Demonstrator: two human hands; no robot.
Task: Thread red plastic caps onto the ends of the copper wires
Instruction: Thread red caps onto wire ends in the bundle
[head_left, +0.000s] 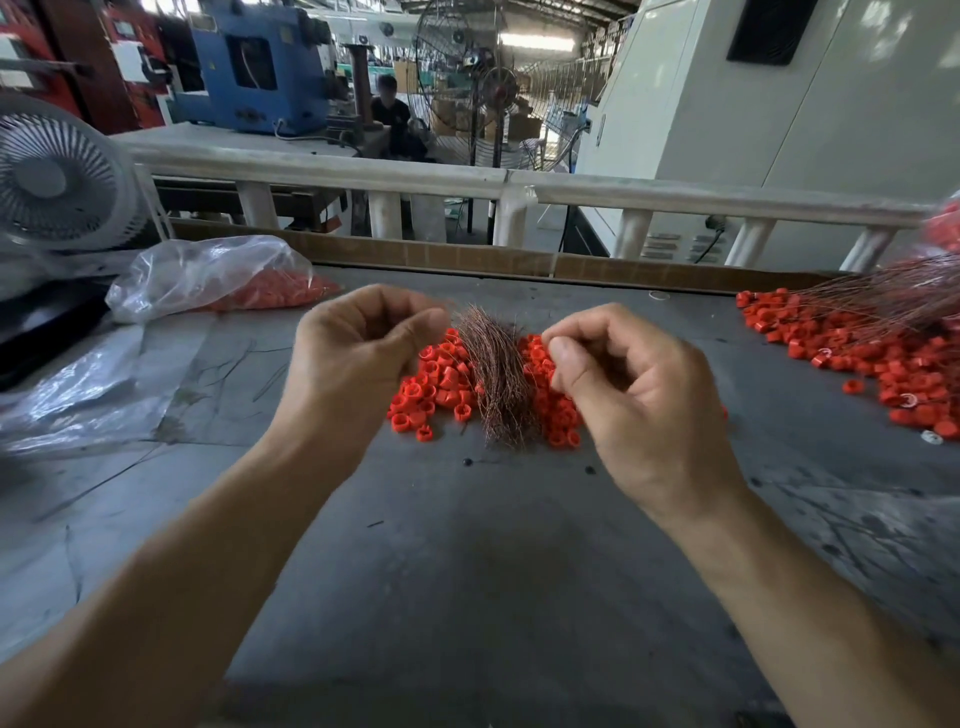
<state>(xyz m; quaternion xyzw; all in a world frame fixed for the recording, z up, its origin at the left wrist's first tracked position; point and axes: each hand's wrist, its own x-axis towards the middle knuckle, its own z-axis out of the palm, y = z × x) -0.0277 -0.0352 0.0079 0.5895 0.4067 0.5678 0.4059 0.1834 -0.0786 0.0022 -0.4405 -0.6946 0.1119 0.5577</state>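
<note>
Both hands hovered curled over the table (467, 571): left hand (358, 353) and right hand (628, 384) flanked the wires (493, 374) amid caps (436, 384), fingers pinched as if threading; what they held, I couldn't tell.

Your bundle of thin copper wires (496, 379) lay across a loose heap of small red plastic caps (436, 387) mid-table; another capped, wired pile (872, 353) sat at three o'clock.

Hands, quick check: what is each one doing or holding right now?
Left hand: fingers curled in a pinch; what it holds cannot be told.
Right hand: thumb and forefinger pinched together; no cap or wire visible between them.
</note>
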